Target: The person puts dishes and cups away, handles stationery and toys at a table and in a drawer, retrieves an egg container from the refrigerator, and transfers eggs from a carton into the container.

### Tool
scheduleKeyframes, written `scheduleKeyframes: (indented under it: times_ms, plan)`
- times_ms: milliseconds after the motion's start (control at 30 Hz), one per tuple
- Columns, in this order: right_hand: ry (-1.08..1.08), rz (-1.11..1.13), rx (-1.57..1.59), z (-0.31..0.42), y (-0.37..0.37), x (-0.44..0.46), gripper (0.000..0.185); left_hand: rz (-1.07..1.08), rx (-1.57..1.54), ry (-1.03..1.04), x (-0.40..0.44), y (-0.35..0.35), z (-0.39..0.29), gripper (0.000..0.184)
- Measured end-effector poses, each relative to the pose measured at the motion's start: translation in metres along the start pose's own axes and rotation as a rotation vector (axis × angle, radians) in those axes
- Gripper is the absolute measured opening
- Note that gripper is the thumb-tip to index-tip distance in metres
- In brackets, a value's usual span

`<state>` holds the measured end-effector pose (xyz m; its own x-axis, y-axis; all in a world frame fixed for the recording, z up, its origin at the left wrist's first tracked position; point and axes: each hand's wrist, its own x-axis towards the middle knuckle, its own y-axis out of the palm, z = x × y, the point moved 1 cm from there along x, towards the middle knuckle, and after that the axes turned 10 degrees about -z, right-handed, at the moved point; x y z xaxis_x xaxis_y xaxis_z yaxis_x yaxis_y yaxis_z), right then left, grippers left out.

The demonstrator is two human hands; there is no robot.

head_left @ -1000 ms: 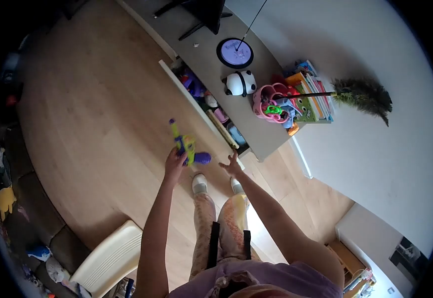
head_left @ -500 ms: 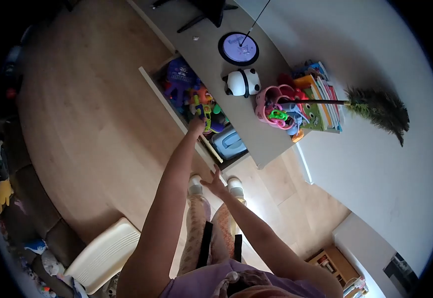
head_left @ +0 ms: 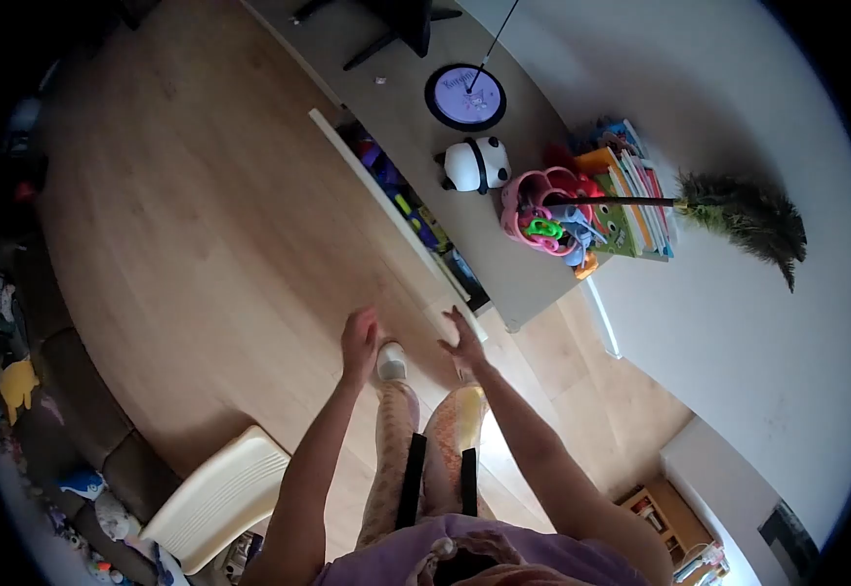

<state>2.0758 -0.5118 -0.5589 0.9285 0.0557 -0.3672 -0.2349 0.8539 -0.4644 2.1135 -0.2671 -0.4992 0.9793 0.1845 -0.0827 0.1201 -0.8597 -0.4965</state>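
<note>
A long drawer [head_left: 391, 215] under the grey-topped cabinet stands partly out. Through its narrow gap show colourful toys [head_left: 411, 210], mostly hidden by the cabinet top. My right hand [head_left: 462, 342] is at the near end of the drawer front, fingers spread; it seems to touch the panel. Over the floor, to the left of that end, hovers my left hand [head_left: 359, 342]. Its fingers are loosely bent and slightly blurred, with nothing visible in them.
On the cabinet top [head_left: 503, 283] are a panda figure [head_left: 477, 164], a round purple disc [head_left: 466, 96] with a rod, a pink basket [head_left: 521, 210] of toys and upright books [head_left: 640, 195]. A cream plastic seat [head_left: 220, 498] is at lower left, beside a dark sofa [head_left: 93, 391].
The drawer has slid inward, hiding most of its toys. My left hand has left the toy gun in the drawer and drawn back toward me. My right hand has moved slightly right and forward.
</note>
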Motion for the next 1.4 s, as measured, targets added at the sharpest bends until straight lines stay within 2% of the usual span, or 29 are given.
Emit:
scheduleKeyframes:
  times_ms: [67,167,267,300,333,367,400,500,533,567,633,667,700,767,800,833,900,933,967,1000,1033,1067,1100,1133,1233,1267,1300,1367,1400]
  plan:
    - [0.138,-0.072,-0.077,-0.012,-0.009,0.008,0.080,-0.023,-0.089,-0.195,-0.036,-0.035,-0.016,0.021]
    - [0.117,-0.101,-0.108,-0.020,-0.012,0.023,0.078,-0.053,0.086,-0.256,-0.087,-0.073,-0.002,0.018]
    - [0.215,-0.174,-0.149,-0.024,-0.006,0.025,0.070,-0.082,0.057,-0.348,-0.118,-0.094,-0.006,0.019]
    - [0.146,-0.251,-0.170,-0.022,-0.007,0.027,0.063,-0.086,0.033,-0.414,-0.127,-0.098,-0.010,0.019]
    - [0.251,-0.218,-0.115,-0.019,-0.015,0.032,0.061,-0.090,0.010,-0.479,-0.132,-0.103,-0.012,0.018]
    - [0.357,-0.187,-0.060,-0.021,-0.020,0.035,0.059,-0.081,0.006,-0.465,-0.135,-0.107,-0.011,0.018]
    - [0.281,-0.306,-0.031,-0.021,-0.021,0.039,0.056,-0.072,-0.001,-0.451,-0.136,-0.107,-0.008,0.018]
    - [0.243,-0.257,-0.557,0.004,-0.033,0.032,0.059,-0.081,-0.035,-0.370,-0.131,-0.093,0.012,0.016]
    - [0.357,-0.208,-0.473,-0.002,-0.024,0.031,0.066,-0.095,-0.062,-0.348,-0.116,-0.083,0.014,0.015]
    - [0.374,-0.197,-0.416,-0.006,-0.016,0.032,0.069,-0.123,-0.078,-0.273,-0.098,-0.068,0.013,0.014]
    - [0.414,-0.181,-0.305,-0.010,-0.006,0.037,0.074,-0.092,-0.153,-0.259,-0.063,-0.027,0.026,0.023]
    - [0.492,-0.110,-0.254,0.013,-0.015,0.034,0.070,-0.064,0.194,-0.064,-0.044,-0.004,0.019,0.029]
    - [0.474,-0.042,-0.253,0.019,-0.017,0.030,0.070,0.018,0.057,-0.048,-0.033,0.031,0.041,0.044]
    - [0.430,0.103,-0.258,0.024,-0.021,0.023,0.069,0.141,-0.087,-0.220,-0.007,0.068,0.006,0.064]
    - [0.458,0.156,-0.249,0.040,-0.025,0.023,0.058,0.185,-0.139,-0.315,-0.001,0.093,0.014,0.071]
    - [0.386,0.176,-0.320,0.041,-0.023,0.026,0.053,0.230,-0.190,-0.407,0.003,0.113,0.024,0.078]
    - [0.250,0.218,-0.457,0.038,-0.014,0.030,0.044,0.313,-0.005,-0.553,0.011,0.115,0.009,0.081]
    - [0.198,0.128,-0.465,0.038,-0.007,0.038,0.038,0.352,0.087,-0.622,0.013,0.114,0.004,0.082]
    - [0.140,0.040,-0.472,0.040,-0.001,0.048,0.034,0.392,-0.018,-0.676,0.006,0.110,0.016,0.085]
    - [0.018,-0.019,-0.413,0.051,0.003,0.057,0.035,0.322,-0.173,-0.540,-0.012,0.127,0.062,0.086]
    - [-0.106,-0.081,-0.343,0.063,0.009,0.069,0.036,0.284,-0.224,-0.505,-0.021,0.129,0.082,0.086]
    - [-0.151,-0.002,-0.337,0.059,0.024,0.089,0.039,0.249,-0.274,-0.468,-0.022,0.121,0.081,0.086]
    - [-0.194,0.078,-0.333,0.054,0.039,0.105,0.042,0.252,-0.234,-0.542,-0.028,0.117,0.078,0.087]
    - [-0.276,0.021,-0.431,0.053,0.053,0.116,0.041,0.409,-0.082,-0.654,-0.016,0.095,0.045,0.088]
    - [-0.226,0.105,-0.725,0.050,0.077,0.138,0.042,0.253,-0.096,-0.385,-0.028,0.094,0.060,0.088]
    - [-0.358,0.033,-0.939,0.049,0.078,0.139,0.043,0.222,-0.181,-0.249,-0.028,0.096,0.066,0.089]
    - [-0.319,0.005,-0.887,0.047,0.080,0.142,0.041,0.278,-0.137,-0.324,-0.032,0.097,0.075,0.088]
    - [-0.242,-0.053,-0.787,0.046,0.085,0.152,0.037,0.391,-0.054,-0.471,-0.023,0.079,0.042,0.088]
    - [-0.006,-0.020,-0.521,0.049,0.084,0.160,0.027,0.281,-0.089,-0.376,-0.028,0.089,0.055,0.087]
